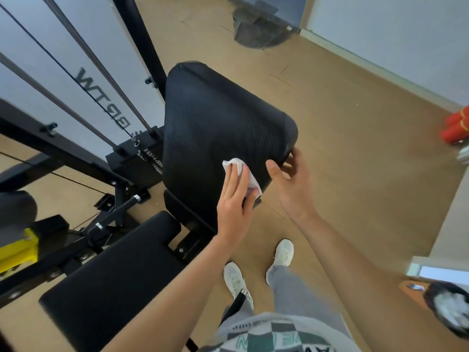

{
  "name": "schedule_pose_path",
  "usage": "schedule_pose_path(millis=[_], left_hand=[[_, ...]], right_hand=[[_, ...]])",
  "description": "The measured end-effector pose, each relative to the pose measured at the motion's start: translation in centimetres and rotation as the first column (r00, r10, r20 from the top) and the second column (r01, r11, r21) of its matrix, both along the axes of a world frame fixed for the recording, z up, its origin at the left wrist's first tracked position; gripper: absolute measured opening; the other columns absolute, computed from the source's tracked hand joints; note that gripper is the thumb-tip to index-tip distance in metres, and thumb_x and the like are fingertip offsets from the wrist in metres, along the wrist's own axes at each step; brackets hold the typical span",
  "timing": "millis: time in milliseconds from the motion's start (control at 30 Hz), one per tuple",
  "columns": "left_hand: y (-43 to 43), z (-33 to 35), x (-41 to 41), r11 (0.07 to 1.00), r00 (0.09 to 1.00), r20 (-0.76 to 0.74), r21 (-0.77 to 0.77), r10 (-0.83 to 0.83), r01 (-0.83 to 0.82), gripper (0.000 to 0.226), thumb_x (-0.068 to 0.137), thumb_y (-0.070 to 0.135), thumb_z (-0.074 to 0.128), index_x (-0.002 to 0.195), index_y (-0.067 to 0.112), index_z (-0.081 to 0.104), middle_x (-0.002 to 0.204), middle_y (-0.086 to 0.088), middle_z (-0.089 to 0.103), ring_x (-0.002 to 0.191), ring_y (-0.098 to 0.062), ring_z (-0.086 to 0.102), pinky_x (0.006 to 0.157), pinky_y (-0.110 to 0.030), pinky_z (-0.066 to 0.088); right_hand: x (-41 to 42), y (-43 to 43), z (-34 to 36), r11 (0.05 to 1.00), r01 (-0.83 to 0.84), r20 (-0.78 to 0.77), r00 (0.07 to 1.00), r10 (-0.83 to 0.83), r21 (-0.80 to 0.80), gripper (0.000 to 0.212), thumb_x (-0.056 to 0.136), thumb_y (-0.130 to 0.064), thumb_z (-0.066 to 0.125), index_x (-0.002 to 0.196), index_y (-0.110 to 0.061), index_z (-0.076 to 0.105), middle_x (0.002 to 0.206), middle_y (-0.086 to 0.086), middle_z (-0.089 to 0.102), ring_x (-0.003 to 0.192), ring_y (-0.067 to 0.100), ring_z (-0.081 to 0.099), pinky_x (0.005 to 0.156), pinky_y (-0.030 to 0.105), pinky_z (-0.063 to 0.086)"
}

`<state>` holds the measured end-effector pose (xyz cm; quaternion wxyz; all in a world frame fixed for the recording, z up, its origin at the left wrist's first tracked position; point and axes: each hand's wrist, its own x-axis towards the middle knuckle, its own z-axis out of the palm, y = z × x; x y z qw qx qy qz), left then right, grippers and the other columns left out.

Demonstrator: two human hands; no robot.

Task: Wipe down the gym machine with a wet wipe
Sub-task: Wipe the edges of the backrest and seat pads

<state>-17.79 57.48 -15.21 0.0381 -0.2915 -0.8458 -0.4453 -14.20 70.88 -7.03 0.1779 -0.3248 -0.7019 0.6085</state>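
Note:
The gym machine's black textured back pad (218, 123) stands tilted in the middle of the view. A white wet wipe (250, 175) lies flat on the pad's lower right part. My left hand (234, 201) presses the wipe against the pad with straight fingers. My right hand (291, 181) grips the pad's lower right corner, thumb on the front and fingers round the edge. Below the back pad sits the black seat pad (109, 275).
The machine's black frame, steel guide rods (101, 69) and cable fill the left side, with a yellow part (19, 250) at lower left. Tan floor spreads to the right. Red items (455, 128) stand by the right wall. My feet in white shoes (284, 252) are near the seat.

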Motion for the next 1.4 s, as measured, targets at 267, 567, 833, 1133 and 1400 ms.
schedule_pose_path(millis=[267, 567, 833, 1133, 1400], left_hand=[[-2.0, 2.7, -8.9, 0.958, 0.930, 0.252, 0.035, 0.267, -0.285, 0.061, 0.104, 0.020, 0.058, 0.159, 0.019, 0.034, 0.166, -0.007, 0.030, 0.151, -0.024, 0.034, 0.121, -0.045, 0.036], [2.5, 6.3, -7.1, 0.997, 0.998, -0.056, 0.071, 0.028, -0.024, 0.053, 0.103, 0.020, 0.059, 0.153, 0.011, 0.042, 0.165, -0.014, 0.029, 0.156, -0.030, 0.020, 0.126, -0.026, 0.019], [-0.9, 3.4, -6.9, 0.999, 0.999, 0.011, 0.023, -0.038, 0.038, 0.056, 0.101, 0.022, 0.061, 0.153, 0.015, 0.043, 0.165, -0.008, 0.029, 0.157, -0.024, 0.020, 0.124, -0.042, 0.031], [-0.1, 6.6, -12.9, 0.939, 0.912, 0.344, 0.174, 0.224, -0.296, 0.077, 0.103, 0.033, 0.059, 0.164, 0.026, 0.013, 0.164, -0.001, 0.032, 0.144, -0.004, 0.032, 0.118, -0.031, 0.031], [0.2, 2.5, -3.2, 0.979, 0.962, 0.228, 0.099, 0.150, -0.177, 0.069, 0.102, 0.020, 0.062, 0.160, 0.008, 0.027, 0.167, -0.011, 0.025, 0.156, -0.024, 0.022, 0.126, -0.044, 0.028]], right_hand=[[-0.4, -0.2, -0.8, 1.000, 0.023, -0.013, 1.000, -0.023, -0.012, 0.044, 0.093, -0.031, 0.072, 0.134, -0.024, 0.055, 0.121, -0.010, 0.067, 0.105, 0.007, 0.065, 0.080, 0.017, 0.055], [-0.1, 0.2, -0.4, 1.000, -0.007, -0.044, 0.999, 0.007, 0.003, 0.048, 0.095, -0.024, 0.071, 0.138, -0.018, 0.053, 0.119, -0.010, 0.067, 0.104, 0.002, 0.065, 0.078, 0.012, 0.052], [-0.4, 0.3, -0.5, 1.000, -0.029, -0.044, 0.999, 0.028, -0.007, 0.039, 0.095, -0.028, 0.070, 0.130, -0.034, 0.054, 0.115, -0.026, 0.065, 0.107, -0.003, 0.064, 0.079, 0.012, 0.053], [-0.3, 0.6, -1.1, 0.999, -0.038, -0.046, 0.998, 0.036, -0.039, 0.045, 0.094, -0.029, 0.071, 0.135, -0.025, 0.052, 0.122, -0.015, 0.066, 0.110, 0.005, 0.066, 0.084, 0.020, 0.057], [-0.4, 0.8, -1.5, 0.998, -0.042, -0.036, 0.999, 0.040, -0.053, 0.047, 0.091, -0.032, 0.074, 0.132, -0.028, 0.052, 0.121, -0.014, 0.066, 0.110, 0.005, 0.066, 0.086, 0.027, 0.059]])
